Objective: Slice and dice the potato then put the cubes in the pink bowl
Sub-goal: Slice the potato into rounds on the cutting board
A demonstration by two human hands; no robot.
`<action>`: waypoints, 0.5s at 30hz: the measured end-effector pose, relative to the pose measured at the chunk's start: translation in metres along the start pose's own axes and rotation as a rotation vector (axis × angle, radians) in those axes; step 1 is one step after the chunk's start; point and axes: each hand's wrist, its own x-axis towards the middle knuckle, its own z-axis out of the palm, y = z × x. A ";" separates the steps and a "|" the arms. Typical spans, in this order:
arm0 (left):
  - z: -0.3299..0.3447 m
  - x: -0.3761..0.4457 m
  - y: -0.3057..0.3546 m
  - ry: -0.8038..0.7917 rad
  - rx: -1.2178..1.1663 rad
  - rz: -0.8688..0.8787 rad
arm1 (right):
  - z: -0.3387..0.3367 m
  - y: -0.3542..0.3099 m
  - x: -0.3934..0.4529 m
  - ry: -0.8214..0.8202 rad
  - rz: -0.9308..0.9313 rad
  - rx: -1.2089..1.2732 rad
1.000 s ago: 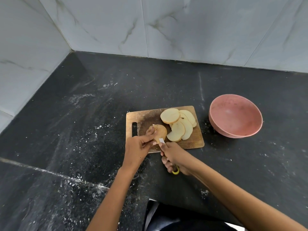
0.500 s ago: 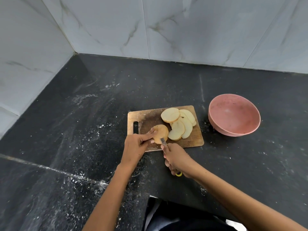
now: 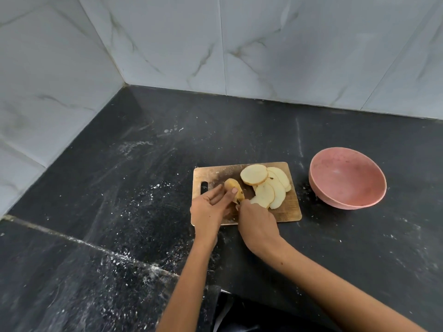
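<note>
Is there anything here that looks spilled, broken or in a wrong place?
White powdery specks are scattered over the black counter, mostly left of the cutting board. Otherwise nothing stands out: the slices lie on the board and the pink bowl stands upright, empty.

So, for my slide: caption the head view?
Left hand steadies potato end on cutting board; right hand cuts; pink bowl empty.

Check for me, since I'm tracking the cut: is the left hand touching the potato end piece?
Touching. The head view shows the left hand's fingers resting against the potato end piece.
</note>
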 end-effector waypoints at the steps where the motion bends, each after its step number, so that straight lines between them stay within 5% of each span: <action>1: 0.002 0.002 0.002 0.018 0.029 0.017 | 0.002 0.000 -0.001 0.001 0.001 -0.015; 15: 0.015 -0.002 0.009 0.020 0.291 0.165 | 0.003 0.018 -0.014 -0.070 -0.008 -0.066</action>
